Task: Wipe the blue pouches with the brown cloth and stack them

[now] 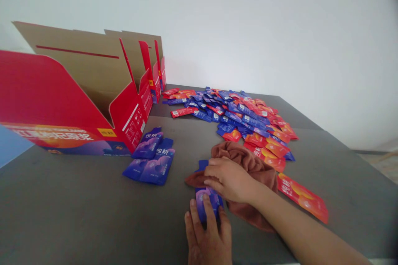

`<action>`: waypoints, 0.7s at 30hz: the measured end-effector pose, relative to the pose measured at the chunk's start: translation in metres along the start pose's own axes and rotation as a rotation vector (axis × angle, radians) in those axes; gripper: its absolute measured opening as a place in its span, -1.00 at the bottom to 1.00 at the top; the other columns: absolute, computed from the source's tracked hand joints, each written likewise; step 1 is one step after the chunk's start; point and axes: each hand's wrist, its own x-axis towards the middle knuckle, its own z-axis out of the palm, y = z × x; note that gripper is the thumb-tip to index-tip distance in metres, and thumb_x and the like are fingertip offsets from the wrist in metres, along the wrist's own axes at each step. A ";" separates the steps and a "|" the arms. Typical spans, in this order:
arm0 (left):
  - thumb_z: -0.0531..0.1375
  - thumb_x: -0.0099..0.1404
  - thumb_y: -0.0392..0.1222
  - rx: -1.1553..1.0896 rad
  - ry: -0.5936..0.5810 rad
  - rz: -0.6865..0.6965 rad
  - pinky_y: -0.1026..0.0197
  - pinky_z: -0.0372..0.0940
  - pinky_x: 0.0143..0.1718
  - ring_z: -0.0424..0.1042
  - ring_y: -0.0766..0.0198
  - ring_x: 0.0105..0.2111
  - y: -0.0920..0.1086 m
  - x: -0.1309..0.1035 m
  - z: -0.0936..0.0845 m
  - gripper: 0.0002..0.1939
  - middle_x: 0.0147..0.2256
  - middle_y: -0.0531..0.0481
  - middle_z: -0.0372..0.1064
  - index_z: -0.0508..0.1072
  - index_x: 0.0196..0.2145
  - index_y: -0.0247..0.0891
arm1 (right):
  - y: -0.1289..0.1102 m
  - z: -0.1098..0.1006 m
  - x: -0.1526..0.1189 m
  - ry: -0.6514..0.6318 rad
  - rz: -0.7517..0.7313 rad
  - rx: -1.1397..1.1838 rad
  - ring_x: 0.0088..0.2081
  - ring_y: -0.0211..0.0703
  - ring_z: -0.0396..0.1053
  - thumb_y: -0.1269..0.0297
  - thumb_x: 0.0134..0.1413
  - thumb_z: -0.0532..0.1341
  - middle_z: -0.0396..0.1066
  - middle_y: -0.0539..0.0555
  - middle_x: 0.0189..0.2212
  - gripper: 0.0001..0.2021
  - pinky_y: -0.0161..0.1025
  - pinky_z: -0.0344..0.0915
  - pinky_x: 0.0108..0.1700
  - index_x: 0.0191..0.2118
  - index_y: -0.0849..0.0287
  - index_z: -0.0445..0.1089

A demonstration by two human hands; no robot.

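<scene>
A blue-purple pouch point(202, 211) lies flat on the grey table in front of me. My left hand point(209, 232) rests on its near end, fingers spread and pressing it down. Bunched brown cloth point(258, 169) is gripped by my right hand point(228, 177), and a fold of it lies across the pouch's upper part, hiding some of it. To the left, several blue pouches point(157, 163) overlap beside a box. One red-orange pouch point(303, 196) lies right of the cloth, near my right forearm.
A large pile of blue and red pouches point(230, 109) covers the back of the table point(93, 207). Open red cardboard boxes point(71, 132) stand in a row along the left, flaps raised. A white wall point(248, 29) rises behind.
</scene>
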 end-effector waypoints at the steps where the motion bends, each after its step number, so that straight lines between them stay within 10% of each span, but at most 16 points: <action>1: 0.36 0.02 -0.15 0.000 -0.002 0.004 -0.18 0.39 -0.14 0.36 -0.28 -0.04 0.000 0.000 0.000 -0.63 -0.03 -0.17 0.40 0.49 -0.16 -0.06 | 0.003 0.000 0.001 0.006 0.052 -0.021 -0.27 -0.20 0.26 0.23 0.24 0.09 0.32 0.05 -0.35 -0.80 -0.25 0.06 -0.23 -0.32 0.20 0.38; 8: 0.37 0.00 -0.16 -0.007 -0.013 0.001 -0.20 0.40 -0.15 0.34 -0.33 -0.04 0.000 0.002 -0.002 -0.65 -0.03 -0.20 0.41 0.51 -0.19 -0.06 | 0.017 -0.004 0.000 0.089 0.160 -0.088 -0.32 -0.20 0.24 0.25 0.23 0.10 0.31 0.03 -0.42 -0.79 -0.23 0.04 -0.23 -0.40 0.20 0.36; 16: 0.37 0.00 -0.11 -0.005 -0.036 -0.010 -0.19 0.38 -0.10 0.36 -0.25 -0.04 0.001 0.000 -0.001 -0.61 -0.04 -0.14 0.41 0.50 -0.15 -0.04 | -0.005 -0.005 -0.005 -0.031 -0.198 0.053 -0.26 -0.20 0.24 0.20 0.25 0.08 0.33 0.03 -0.34 -0.80 -0.26 0.06 -0.20 -0.30 0.16 0.38; 21: 0.39 -0.03 -0.14 0.008 -0.022 0.009 -0.18 0.40 -0.15 0.35 -0.31 -0.04 -0.001 0.003 -0.005 -0.61 -0.04 -0.18 0.42 0.51 -0.18 -0.07 | 0.003 -0.002 0.000 -0.022 -0.064 -0.011 -0.26 -0.19 0.25 0.19 0.26 0.07 0.33 0.04 -0.35 -0.79 -0.25 0.05 -0.22 -0.27 0.16 0.39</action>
